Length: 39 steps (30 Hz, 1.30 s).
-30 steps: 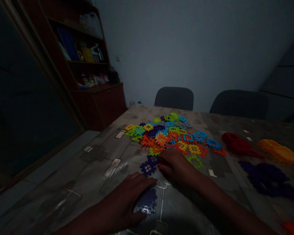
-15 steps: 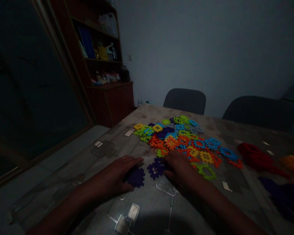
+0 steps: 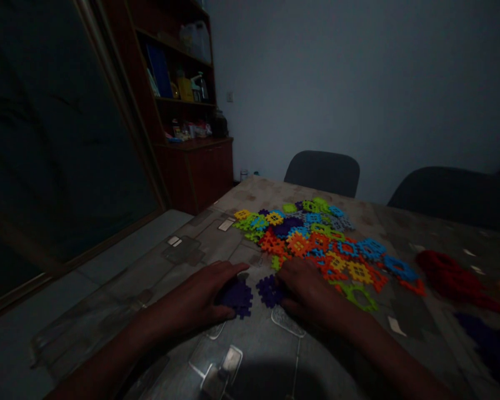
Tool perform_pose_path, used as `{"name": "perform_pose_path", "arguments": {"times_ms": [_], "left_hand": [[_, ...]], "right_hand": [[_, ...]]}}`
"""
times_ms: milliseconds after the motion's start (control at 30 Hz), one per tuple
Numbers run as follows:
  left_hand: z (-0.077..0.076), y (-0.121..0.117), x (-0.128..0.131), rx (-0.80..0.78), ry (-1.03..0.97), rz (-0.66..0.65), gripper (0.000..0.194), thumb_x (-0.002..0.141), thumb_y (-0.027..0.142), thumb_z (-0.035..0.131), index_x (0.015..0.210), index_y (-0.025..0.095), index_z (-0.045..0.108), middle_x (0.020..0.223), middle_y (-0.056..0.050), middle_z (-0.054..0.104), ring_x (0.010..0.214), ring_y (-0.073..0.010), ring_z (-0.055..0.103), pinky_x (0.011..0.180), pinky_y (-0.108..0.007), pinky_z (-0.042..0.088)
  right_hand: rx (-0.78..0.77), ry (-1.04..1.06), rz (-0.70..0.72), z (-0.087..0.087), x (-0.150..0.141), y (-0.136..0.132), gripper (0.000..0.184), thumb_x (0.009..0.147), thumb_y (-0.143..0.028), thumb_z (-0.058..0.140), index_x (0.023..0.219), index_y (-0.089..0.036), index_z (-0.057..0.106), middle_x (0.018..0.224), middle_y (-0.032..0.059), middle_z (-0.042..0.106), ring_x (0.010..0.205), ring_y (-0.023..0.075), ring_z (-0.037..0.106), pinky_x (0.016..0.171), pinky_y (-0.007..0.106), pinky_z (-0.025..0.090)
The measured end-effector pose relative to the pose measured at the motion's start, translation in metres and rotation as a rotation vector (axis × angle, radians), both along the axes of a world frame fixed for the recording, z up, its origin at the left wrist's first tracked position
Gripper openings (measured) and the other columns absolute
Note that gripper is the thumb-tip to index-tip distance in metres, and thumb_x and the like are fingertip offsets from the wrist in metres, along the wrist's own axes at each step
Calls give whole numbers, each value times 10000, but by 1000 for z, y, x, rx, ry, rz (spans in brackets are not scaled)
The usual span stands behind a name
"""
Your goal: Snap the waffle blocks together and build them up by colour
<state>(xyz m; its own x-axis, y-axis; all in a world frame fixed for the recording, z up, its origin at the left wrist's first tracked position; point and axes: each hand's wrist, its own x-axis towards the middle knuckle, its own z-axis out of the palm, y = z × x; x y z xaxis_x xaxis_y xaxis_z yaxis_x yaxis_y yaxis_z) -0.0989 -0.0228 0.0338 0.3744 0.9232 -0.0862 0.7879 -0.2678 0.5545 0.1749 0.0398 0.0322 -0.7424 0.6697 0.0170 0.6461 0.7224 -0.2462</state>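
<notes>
- L hand (image 3: 208,286) curved round a purple tile (image 3: 237,300), thumb on the nr side, fingers over the far side; I'd call that gripped.
- R hand (image 3: 300,280) closed on a 2nd tile (image 3: 268,290), also purple, fingers curled over its R part; fingertips partly hidden from me, so can't tell exactly how they pinch.
- Both purple pcs low over or on the table (image 3: 270,358), facing each other w/ a small gap btwn; not touching. Can't tell if either is lifted.
- Toothed edges show on both.
- Just beyond the hands: a big loose pile (image 3: 299,244) of similar pcs, orange, blue, yellow, green, grey & purple, some w/ window-type cutouts.
- Green ring (image 3: 361,298) at the pile's nr R edge, close to R forearm.
- Farther R: red bundle (image 3: 445,272), then a purple heap (image 3: 487,344), part cut off.
- 2 chairs (image 3: 325,169) at the far side, pale wall (image 3: 316,83) behind.
- Back L: brown cabinet (image 3: 212,172), shelves above w/ a blue folder (image 3: 160,72) & misc. stuff.
- Light's v. dim.
</notes>
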Motion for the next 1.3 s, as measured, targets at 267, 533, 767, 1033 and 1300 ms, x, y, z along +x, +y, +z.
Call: {"name": "perform_pose_path", "arguments": {"times_ms": [267, 533, 767, 1033, 1300], "left_hand": [[-6, -1, 4, 7, 24, -40, 825, 803, 174, 728, 1516, 367, 360, 1555, -20, 465, 1404, -279, 435, 1172, -469, 330], [-7, -1, 5, -7, 21, -34, 828, 800, 177, 747, 1516, 364, 376, 1555, -30, 468, 1405, -289, 436, 1175, -467, 330], [-6, 0, 7, -12, 22, -49, 837, 790, 145, 744, 1508, 370, 377, 1546, -35, 474, 1399, -274, 434, 1175, -476, 330], [-9, 1, 6, 14, 13, -61, 843, 793, 138, 749, 1512, 370, 374, 1533, -46, 484, 1379, -292, 453, 1156, -482, 358], [-9, 0, 4, 6, 19, -69, 825, 816, 155, 754, 1512, 374, 370, 1554, -46, 463, 1405, -289, 426, 1177, -501, 328]], "right_hand": [[-11, -31, 50, -2, -6, 2, 203, 801, -159, 726, 990, -151, 653, 1046, 103, 643, 989, 261, 556, 860, 372, 381], [-54, -22, 83, 2, -5, 8, 496, 759, -204, 818, 1218, -165, 634, 1171, 131, 615, 1106, 317, 534, 936, 432, 387], [-82, 7, 52, 7, -1, 12, 308, 781, -148, 754, 1074, -150, 658, 1118, 112, 623, 1052, 276, 554, 904, 390, 420], [-144, -20, 39, 12, 7, 13, 661, 745, -242, 824, 1353, -183, 573, 1279, 135, 570, 1192, 324, 493, 1004, 457, 382], [-157, -68, 74, 12, -6, 14, 643, 728, -317, 853, 1309, -175, 618, 1246, 141, 587, 1157, 323, 514, 987, 453, 392]]}}
